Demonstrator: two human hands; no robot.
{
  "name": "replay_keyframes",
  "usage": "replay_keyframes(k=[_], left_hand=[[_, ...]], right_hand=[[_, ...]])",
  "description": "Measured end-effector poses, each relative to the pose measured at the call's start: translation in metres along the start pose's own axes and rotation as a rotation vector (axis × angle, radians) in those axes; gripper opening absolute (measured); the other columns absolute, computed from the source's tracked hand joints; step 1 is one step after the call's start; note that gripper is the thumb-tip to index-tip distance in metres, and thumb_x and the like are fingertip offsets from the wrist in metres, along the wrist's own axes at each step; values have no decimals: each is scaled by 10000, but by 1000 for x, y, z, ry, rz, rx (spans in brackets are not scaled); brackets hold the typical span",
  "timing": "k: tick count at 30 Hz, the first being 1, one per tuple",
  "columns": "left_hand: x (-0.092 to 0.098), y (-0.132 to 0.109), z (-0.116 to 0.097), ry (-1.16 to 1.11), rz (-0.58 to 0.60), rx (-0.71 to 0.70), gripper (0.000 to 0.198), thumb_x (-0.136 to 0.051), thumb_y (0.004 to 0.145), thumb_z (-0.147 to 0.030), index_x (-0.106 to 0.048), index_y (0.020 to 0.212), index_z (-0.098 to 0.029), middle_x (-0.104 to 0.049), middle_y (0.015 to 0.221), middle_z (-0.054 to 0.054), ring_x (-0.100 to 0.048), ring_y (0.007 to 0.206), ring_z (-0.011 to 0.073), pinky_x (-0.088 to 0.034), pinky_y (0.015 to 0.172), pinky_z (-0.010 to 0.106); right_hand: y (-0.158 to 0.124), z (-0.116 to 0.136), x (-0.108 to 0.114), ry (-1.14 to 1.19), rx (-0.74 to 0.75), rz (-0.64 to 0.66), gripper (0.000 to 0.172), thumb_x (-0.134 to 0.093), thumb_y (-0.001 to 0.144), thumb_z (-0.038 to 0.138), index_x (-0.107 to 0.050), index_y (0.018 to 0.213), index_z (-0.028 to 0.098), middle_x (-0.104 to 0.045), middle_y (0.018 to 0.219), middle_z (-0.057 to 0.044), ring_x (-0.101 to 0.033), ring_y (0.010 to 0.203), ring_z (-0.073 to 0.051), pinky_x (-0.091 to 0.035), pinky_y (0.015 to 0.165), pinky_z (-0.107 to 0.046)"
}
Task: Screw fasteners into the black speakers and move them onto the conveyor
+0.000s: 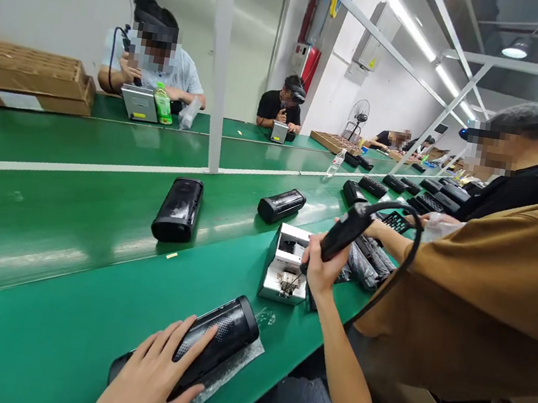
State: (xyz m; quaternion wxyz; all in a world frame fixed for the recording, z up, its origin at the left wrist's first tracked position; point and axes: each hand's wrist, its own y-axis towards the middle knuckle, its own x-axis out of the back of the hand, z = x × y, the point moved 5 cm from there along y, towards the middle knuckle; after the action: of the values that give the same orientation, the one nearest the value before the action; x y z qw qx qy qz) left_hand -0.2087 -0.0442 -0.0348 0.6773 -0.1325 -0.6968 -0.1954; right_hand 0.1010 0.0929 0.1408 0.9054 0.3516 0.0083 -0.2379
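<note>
The left hand (155, 373) lies flat on a black cylindrical speaker (224, 329). Its grip is apart, with the fingers spread over the mesh rather than wrapped round it. The speaker rests on its side on a clear plastic sheet (237, 362) close to the near edge of the green table (52, 331). It is round and on a slick sheet, so a nudge could roll it out from under the palm and over that edge.

The right hand (320, 270) has its grip clamped on a black electric screwdriver (345, 230), whose tip dips into a small white box (285, 258) just beyond the speaker. The screwdriver's cord (411, 249) loops wide to the right. If it snags it could jerk the tip, tipping the box or scratching the speaker. The view also points along the table rather than down at the hands, so either slip may go unnoticed.
</note>
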Motion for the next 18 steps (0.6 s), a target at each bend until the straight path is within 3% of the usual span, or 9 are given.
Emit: replay_keyframes(k=[2, 6, 10, 14, 18], left_hand=[[5, -1, -3, 16, -72, -24, 812, -693, 1029, -443, -338, 1760, -454, -537, 1736, 92, -645, 1445, 437, -577, 1145, 599], [11, 0, -7, 22, -167, -57, 871, -734, 989, -423, -345, 1767, -434, -614, 1663, 113, -690, 1364, 436, -594, 1082, 572], [16, 0, -7, 7, -180, -75, 885, -732, 1001, -446, -317, 1783, -420, -618, 1654, 123, -682, 1371, 420, -575, 1090, 550], [21, -2, -8, 13, -183, -86, 897, -722, 1019, -437, -276, 1797, -408, -615, 1652, 141, -683, 1370, 416, -571, 1093, 545], [22, -2, -11, 15, -186, -78, 988, -784, 981, -413, -240, 1805, -400, -615, 1650, 166, -686, 1374, 419, -591, 1084, 559]], right_hand=[[-5, -4, -3, -8, -34, 39, 329, -806, 966, 401, -541, 1105, 265, -573, 664, 123, -526, 415, -95, -474, 456, -243], [-24, 4, 7, 18, -125, 131, 389, -800, 970, 356, -560, 1260, 257, -572, 678, 131, -510, 381, -97, -451, 407, -235], [-50, 44, 19, 138, -162, 151, 433, -749, 1016, 310, -518, 1381, 294, -522, 652, 154, -461, 354, -92, -454, 380, -223], [-69, 90, 11, 327, -111, 185, 445, -747, 1041, 235, -524, 1415, 322, -589, 682, 134, -482, 372, -92, -506, 395, -227], [-78, 101, -3, 337, -62, 263, 402, -768, 1052, 279, -536, 1377, 329, -608, 675, 131, -499, 384, -102, -523, 408, -234]])
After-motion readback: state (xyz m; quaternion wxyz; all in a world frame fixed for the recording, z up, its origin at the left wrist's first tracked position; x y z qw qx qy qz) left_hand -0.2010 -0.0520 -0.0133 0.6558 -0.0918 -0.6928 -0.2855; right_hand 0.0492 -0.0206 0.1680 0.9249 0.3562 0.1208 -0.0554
